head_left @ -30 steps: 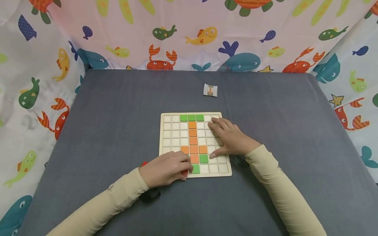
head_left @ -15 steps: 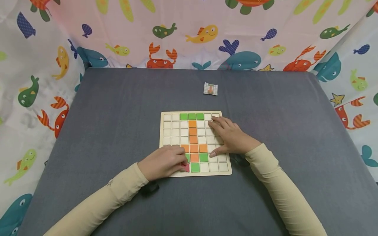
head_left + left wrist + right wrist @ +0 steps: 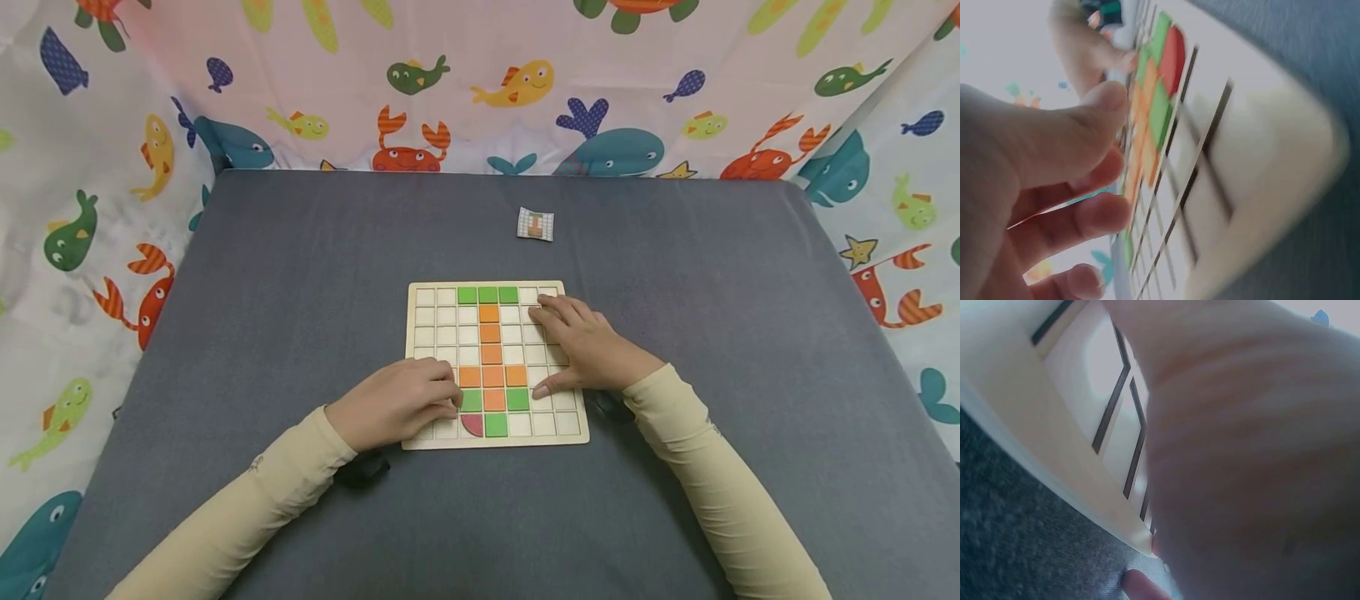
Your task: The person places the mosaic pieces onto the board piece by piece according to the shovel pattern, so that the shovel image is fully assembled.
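Note:
A wooden grid board (image 3: 585, 439) lies flat on the grey table, its cells holding green and orange square tiles. A red quarter-round tile (image 3: 472, 424) sits in a bottom-row cell, left of a green tile (image 3: 497, 425). My left hand (image 3: 401, 402) hovers over the board's lower left, fingers loosely bent. In the left wrist view its thumb and fingers hold nothing, and the red tile (image 3: 1174, 61) lies beyond them. My right hand (image 3: 592, 350) rests spread on the board's right side, thumb and fingers on the cells. The right wrist view shows mostly that hand's skin beside the board's edge (image 3: 1066, 456).
A small card (image 3: 536, 225) with a printed grid pattern lies on the table behind the board. Sea-animal cloth (image 3: 465, 92) hangs along the table's back and sides. Grey tabletop (image 3: 300, 275) surrounds the board.
My left hand has let go of the red quarter-round tile in the bottom row and drawn back to the left, uncovering it and a green tile above. The right hand stays in place.

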### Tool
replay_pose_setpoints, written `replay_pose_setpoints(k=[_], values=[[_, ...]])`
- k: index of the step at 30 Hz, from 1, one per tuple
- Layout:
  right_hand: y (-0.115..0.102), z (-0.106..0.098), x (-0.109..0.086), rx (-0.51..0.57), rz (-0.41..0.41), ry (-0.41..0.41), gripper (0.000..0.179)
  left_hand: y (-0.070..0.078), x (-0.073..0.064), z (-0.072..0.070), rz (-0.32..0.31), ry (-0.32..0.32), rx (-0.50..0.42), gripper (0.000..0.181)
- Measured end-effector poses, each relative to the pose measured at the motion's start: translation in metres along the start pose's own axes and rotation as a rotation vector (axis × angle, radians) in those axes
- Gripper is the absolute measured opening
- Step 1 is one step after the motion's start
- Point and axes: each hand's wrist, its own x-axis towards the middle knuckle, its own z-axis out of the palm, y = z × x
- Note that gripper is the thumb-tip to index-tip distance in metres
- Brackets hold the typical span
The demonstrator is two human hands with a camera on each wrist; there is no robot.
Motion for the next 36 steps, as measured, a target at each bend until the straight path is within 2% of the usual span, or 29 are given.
replay_pose_setpoints(k=[4, 7, 11, 15, 18, 23, 28, 36], values=[[-0.001, -0.001, -0.001, -0.002, -0.002, -0.001, 0.115, -0.005, -0.019, -0.016, -0.067, -0.043, -0.016, 0.011], [-0.001, -0.003, 0.0, -0.002, -0.003, 0.002, 0.115, -0.007, -0.035, -0.026, -0.139, -0.124, -0.021, 0.021], [0.0, -0.003, -0.001, -0.001, 0.002, 0.002, 0.115, -0.009, -0.052, -0.03, -0.227, -0.214, -0.024, 0.033], [0.0, -0.003, -0.001, 0.007, 0.003, 0.001, 0.116, -0.01, -0.063, -0.031, -0.257, -0.23, -0.034, 0.041], [0.0, -0.004, -0.002, 0.017, 0.006, -0.003, 0.116, -0.012, -0.069, -0.031, -0.262, -0.211, -0.005, 0.045], [0.0, -0.005, -0.002, 0.012, 0.015, -0.01, 0.114, -0.016, -0.074, -0.031, -0.288, -0.174, 0.055, 0.047], [0.0, -0.004, -0.001, 0.01, 0.007, -0.005, 0.115, -0.016, -0.073, -0.029, -0.281, -0.135, 0.036, 0.036], [-0.001, -0.001, 0.0, 0.006, -0.006, 0.005, 0.115, -0.007, -0.058, -0.027, -0.298, -0.135, -0.008, 0.026]])
